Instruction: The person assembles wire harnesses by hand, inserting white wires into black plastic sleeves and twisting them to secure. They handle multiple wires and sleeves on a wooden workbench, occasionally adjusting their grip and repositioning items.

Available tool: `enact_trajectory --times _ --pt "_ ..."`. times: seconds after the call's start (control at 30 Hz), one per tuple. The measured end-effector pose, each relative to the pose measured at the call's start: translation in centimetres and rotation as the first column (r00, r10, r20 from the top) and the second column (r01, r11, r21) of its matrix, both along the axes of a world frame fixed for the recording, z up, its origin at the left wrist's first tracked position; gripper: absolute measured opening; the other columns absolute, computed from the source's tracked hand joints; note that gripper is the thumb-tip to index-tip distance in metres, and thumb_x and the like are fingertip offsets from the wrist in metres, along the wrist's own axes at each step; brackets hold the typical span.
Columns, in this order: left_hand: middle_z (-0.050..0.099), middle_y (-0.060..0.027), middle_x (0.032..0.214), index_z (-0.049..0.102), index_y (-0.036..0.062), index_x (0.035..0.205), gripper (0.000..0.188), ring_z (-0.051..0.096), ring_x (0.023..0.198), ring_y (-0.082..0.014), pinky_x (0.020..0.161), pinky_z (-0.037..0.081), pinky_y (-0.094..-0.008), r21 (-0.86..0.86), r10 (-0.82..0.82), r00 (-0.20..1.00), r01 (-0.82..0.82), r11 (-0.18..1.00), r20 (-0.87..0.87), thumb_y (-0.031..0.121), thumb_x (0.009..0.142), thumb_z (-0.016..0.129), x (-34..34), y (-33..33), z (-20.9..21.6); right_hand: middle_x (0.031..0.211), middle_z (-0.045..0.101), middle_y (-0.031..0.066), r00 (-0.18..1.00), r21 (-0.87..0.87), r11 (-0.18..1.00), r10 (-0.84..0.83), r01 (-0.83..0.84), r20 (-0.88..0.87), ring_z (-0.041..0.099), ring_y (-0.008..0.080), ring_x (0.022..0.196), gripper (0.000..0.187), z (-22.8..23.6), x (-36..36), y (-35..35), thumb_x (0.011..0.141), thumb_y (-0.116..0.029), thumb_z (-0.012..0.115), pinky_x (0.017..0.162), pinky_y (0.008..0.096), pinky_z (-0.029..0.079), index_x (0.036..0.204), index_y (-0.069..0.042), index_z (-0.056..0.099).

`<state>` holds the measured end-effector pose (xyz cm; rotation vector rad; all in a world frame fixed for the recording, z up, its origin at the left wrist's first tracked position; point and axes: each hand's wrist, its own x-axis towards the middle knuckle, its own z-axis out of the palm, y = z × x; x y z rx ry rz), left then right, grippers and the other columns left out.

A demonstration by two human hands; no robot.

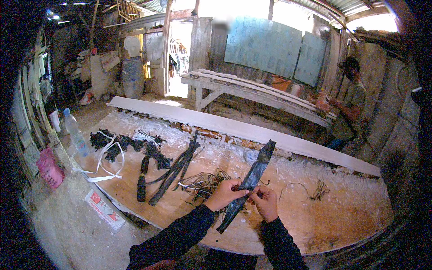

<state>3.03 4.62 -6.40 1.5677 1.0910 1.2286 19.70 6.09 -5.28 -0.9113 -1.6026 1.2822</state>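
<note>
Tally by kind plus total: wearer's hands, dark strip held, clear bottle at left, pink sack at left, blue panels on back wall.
Left hand and right hand: 2
Dark strip: 1
Clear bottle: 1
Pink sack: 1
Blue panels: 2
Total: 7

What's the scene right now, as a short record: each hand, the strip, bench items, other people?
left hand: pinching the left edge of the dark strip
right hand: fingertips at its right edge
strip: slanted, upper end toward the right
near left hand: cord tangle
bench, left: dark strips, white strap, bottle
bench, right: small cord bunch
others: one co-worker, beyond the bench, right
</note>
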Motion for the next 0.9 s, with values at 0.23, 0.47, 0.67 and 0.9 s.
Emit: enact_trajectory --times 0.23,0.47,0.67,0.9 --pt "0.061 -0.0050 0.076 0.060 0.0003 0.090 0.022 0.055 0.068 -0.0100 0.064 0.045 -0.0264 0.046 0.042 0.998 -0.041 0.998 -0.039 0.019 0.079 0.061 0.40 -0.24 0.10 0.062 0.056 0.0022 0.994 0.146 0.988 -0.057 0.044 0.090 0.051 0.0084 0.055 0.009 -0.51 -0.12 0.36 0.076 -0.005 0.055 0.051 0.0231 0.041 0.068 -0.002 0.055" --pt "0.060 -0.0042 0.070 0.060 -0.0003 0.086 0.019 0.053 0.062 -0.0088 0.058 0.044 -0.0254 0.077 0.096 0.994 -0.092 0.993 -0.048 0.017 0.079 0.061 0.56 -0.38 0.23 0.062 0.056 0.0021 0.992 0.151 0.986 -0.080 0.064 0.100 0.051 0.0087 0.055 0.009 -0.73 -0.14 0.47 0.077 -0.006 0.055 0.052 0.0236 0.041 0.070 -0.002 0.056" --pt "0.060 -0.0044 0.077 0.059 0.0005 0.092 0.020 0.055 0.070 -0.0111 0.065 0.045 -0.0266 0.039 0.046 0.998 -0.045 0.998 -0.035 0.017 0.080 0.060 0.49 -0.50 0.36 0.064 0.057 0.0020 0.995 0.141 0.989 -0.047 0.034 0.088 0.051 0.0092 0.056 0.008 -0.50 -0.16 0.27 0.079 -0.007 0.055 0.053 0.0237 0.042 0.071 -0.003 0.056" --pt "0.060 -0.0037 0.079 0.058 0.0003 0.095 0.022 0.056 0.073 -0.0118 0.068 0.046 -0.0272 0.041 0.021 0.997 -0.019 0.999 -0.068 0.018 0.081 0.058 0.56 -0.17 -0.13 0.064 0.056 0.0024 0.995 0.132 0.990 -0.063 0.053 0.072 0.052 0.0097 0.057 0.008 -0.36 -0.19 0.27 0.080 -0.008 0.054 0.053 0.0238 0.043 0.075 -0.002 0.056"
